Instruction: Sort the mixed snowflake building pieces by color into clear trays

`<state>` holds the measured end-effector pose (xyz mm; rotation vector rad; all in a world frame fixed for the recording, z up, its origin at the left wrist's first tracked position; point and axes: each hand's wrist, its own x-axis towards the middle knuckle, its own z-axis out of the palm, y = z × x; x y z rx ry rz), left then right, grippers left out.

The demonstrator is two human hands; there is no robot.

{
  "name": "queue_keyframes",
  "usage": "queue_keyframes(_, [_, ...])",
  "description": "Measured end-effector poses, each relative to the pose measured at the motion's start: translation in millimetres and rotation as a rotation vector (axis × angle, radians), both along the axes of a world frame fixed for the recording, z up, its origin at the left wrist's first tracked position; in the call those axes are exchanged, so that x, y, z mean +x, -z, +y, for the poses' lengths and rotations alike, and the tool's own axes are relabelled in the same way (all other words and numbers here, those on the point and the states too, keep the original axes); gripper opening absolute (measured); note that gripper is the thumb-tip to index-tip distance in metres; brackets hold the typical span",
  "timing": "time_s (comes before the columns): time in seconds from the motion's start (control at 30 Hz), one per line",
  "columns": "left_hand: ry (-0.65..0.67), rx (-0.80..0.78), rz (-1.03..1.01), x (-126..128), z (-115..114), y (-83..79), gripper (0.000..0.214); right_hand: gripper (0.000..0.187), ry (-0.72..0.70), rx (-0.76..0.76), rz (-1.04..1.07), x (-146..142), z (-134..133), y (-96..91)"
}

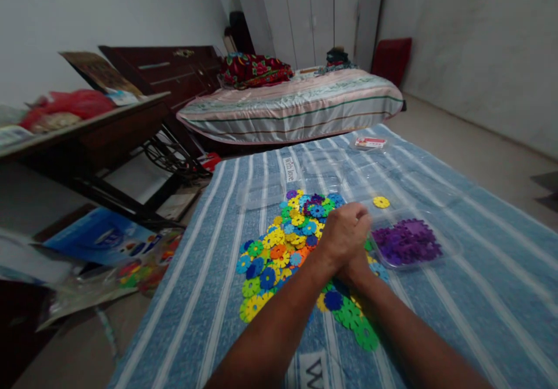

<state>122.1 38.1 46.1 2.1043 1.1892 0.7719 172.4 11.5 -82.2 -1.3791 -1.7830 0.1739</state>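
A heap of flat plastic gear-shaped discs (283, 243) in yellow, blue, green, orange and purple lies on a blue striped cloth (479, 296). My left hand (344, 235) is curled into a loose fist over the heap's right side, its fingers closed at the edge of a clear tray (449, 249) that holds purple discs (405, 242). What its fingers hold is hidden. My right hand (360, 272) lies beneath the left one, mostly covered, its fingers out of sight. One yellow disc (381, 202) lies alone past the hands.
Empty clear plastic trays (261, 194) sit on the cloth beyond the heap. A mattress (296, 107) lies on the floor behind. At left stand a dark wooden table (87, 133) and bags on the floor (104, 243).
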Motion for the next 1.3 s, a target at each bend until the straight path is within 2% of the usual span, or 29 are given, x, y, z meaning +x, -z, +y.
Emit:
queue_keyframes(0.13, [-0.187,0.188,0.302,-24.8,32.6,9.3,0.022,0.016,-0.054,0.123,-0.161,1.3,2.1,-9.6])
queue_keyframes(0.27, [-0.280,0.198,0.595,-56.9,68.6,17.4,0.025,0.018,-0.084,0.141,-0.240,2.0,1.9,-17.5])
queue_keyframes(0.33, [-0.234,0.188,0.667,-65.7,81.8,20.2,0.035,0.018,-0.077,0.135,-0.244,2.0,1.3,-19.3])
queue_keyframes(0.47, [-0.054,0.130,0.712,-70.6,96.6,25.0,0.051,0.018,-0.083,0.136,-0.240,1.8,0.8,-20.3])
queue_keyframes(0.53, [-0.035,0.096,0.731,-70.4,98.1,26.7,0.048,0.017,-0.082,0.138,-0.236,1.6,1.0,-19.7])
queue_keyframes(0.7, [-0.087,0.113,0.768,-72.7,91.5,28.5,0.037,0.018,-0.081,0.130,-0.239,0.9,2.5,-15.8])
queue_keyframes(0.93, [-0.136,0.164,0.781,-91.1,86.6,31.9,0.030,0.018,-0.068,0.144,-0.245,0.9,2.7,-16.1])
queue_keyframes(1.03, [-0.182,0.181,0.801,-100.1,82.9,25.7,0.028,0.018,-0.068,0.147,-0.248,0.9,2.5,-16.7])
queue_keyframes(1.17, [-0.241,0.232,0.871,-106.7,71.8,9.2,0.026,0.017,-0.066,0.126,-0.262,0.9,2.9,-15.4])
queue_keyframes(1.3, [-0.194,0.259,0.728,-113.9,64.1,-4.9,0.029,0.017,-0.071,0.131,-0.254,1.0,2.5,-15.4])
